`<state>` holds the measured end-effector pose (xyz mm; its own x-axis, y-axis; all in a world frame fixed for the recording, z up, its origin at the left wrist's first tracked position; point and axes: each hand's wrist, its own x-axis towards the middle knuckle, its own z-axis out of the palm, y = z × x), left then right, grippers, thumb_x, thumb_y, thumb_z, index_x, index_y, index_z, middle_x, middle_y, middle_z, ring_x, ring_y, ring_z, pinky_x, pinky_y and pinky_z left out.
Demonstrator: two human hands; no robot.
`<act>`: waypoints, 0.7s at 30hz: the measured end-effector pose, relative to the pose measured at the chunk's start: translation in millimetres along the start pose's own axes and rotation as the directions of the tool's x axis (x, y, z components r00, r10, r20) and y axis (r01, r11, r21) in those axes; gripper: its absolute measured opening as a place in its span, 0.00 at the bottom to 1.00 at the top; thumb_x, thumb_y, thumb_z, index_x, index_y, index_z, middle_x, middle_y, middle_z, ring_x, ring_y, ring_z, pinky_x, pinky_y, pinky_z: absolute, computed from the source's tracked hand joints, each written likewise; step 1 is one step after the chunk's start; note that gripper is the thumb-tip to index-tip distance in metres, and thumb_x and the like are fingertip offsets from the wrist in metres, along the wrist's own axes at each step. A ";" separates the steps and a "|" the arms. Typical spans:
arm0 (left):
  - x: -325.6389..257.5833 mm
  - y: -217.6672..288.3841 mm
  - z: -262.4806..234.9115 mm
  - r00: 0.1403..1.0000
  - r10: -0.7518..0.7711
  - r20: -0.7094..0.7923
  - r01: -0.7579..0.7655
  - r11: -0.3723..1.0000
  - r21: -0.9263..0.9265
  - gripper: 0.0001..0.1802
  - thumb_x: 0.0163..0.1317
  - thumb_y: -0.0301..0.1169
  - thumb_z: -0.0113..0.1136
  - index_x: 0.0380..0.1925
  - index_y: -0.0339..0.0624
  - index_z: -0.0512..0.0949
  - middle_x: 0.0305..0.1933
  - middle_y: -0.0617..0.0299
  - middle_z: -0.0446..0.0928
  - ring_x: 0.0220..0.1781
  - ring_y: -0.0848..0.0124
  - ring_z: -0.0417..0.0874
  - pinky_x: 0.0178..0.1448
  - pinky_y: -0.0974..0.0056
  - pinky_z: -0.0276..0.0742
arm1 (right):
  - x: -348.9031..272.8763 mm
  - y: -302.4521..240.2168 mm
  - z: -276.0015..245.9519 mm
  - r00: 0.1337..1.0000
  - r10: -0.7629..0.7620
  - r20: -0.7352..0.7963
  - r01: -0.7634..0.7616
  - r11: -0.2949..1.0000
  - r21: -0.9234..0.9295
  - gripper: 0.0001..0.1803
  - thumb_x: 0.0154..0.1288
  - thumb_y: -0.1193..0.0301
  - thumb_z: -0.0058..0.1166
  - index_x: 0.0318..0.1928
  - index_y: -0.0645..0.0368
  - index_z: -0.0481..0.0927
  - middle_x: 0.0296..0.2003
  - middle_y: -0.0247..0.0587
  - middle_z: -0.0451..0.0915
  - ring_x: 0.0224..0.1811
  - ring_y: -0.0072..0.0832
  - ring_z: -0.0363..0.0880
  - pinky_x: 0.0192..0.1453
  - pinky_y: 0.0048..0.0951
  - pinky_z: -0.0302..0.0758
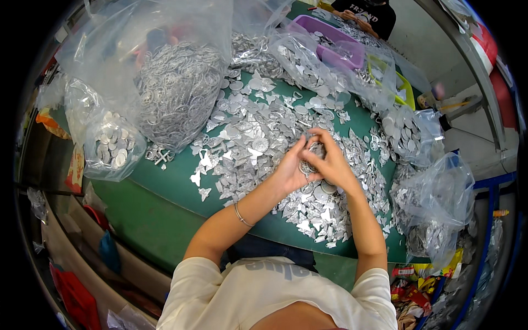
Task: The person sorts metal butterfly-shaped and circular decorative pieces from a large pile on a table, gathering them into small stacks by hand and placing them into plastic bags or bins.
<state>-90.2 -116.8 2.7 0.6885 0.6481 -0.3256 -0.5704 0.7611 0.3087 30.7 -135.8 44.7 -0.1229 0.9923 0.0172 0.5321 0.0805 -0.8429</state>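
Observation:
Over the heap of flat silvery metal pieces, my two hands meet, forming a ring with their curved fingers. Within that ring sit some round-looking silvery metal pieces; their exact kind and number are too small to make out. My left hand is closed around their left side, with a bracelet on its wrist. From the right, my right hand curls round the same pieces with thumb and fingers. Several shapes lie loose in the heap below, among them discs and pointed, star-like pieces.
A large clear bag of silvery pieces stands at the left beside a smaller bag of discs. More filled bags line the green table's right side. A purple bin and a green basket are farther back. Another person sits beyond.

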 end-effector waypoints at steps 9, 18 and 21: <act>12.0 2.9 -21.1 0.996 -0.030 0.089 0.041 0.991 -0.128 0.16 0.63 0.42 0.47 0.44 0.44 0.70 0.38 0.57 0.72 0.35 0.68 0.75 0.21 0.76 0.64 | 54.2 63.8 -32.7 0.935 0.072 -0.347 -0.072 0.997 0.012 0.20 0.55 0.66 0.54 0.47 0.62 0.73 0.44 0.48 0.74 0.51 0.42 0.68 0.52 0.37 0.64; 7.8 5.1 -19.1 0.991 -0.038 0.130 0.059 0.985 -0.160 0.23 0.63 0.53 0.43 0.40 0.44 0.71 0.38 0.55 0.72 0.36 0.67 0.74 0.20 0.76 0.63 | 66.9 101.7 -18.1 0.987 -0.157 -0.026 0.141 0.941 -0.309 0.24 0.58 0.63 0.52 0.52 0.62 0.68 0.54 0.49 0.68 0.57 0.42 0.66 0.58 0.35 0.62; 12.1 2.0 -23.6 0.989 -0.046 0.140 0.067 0.987 -0.147 0.23 0.63 0.53 0.43 0.39 0.44 0.71 0.38 0.55 0.72 0.35 0.67 0.74 0.20 0.75 0.63 | 37.7 81.7 -25.6 0.974 -0.206 0.094 0.223 0.946 -0.237 0.21 0.61 0.66 0.49 0.53 0.61 0.69 0.53 0.45 0.70 0.55 0.34 0.68 0.57 0.31 0.64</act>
<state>-93.6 -106.9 -21.7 0.7703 0.6019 -0.2108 -0.5826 0.7986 0.1513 91.0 -89.4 -9.8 -0.3079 0.9411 0.1397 0.6746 0.3195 -0.6655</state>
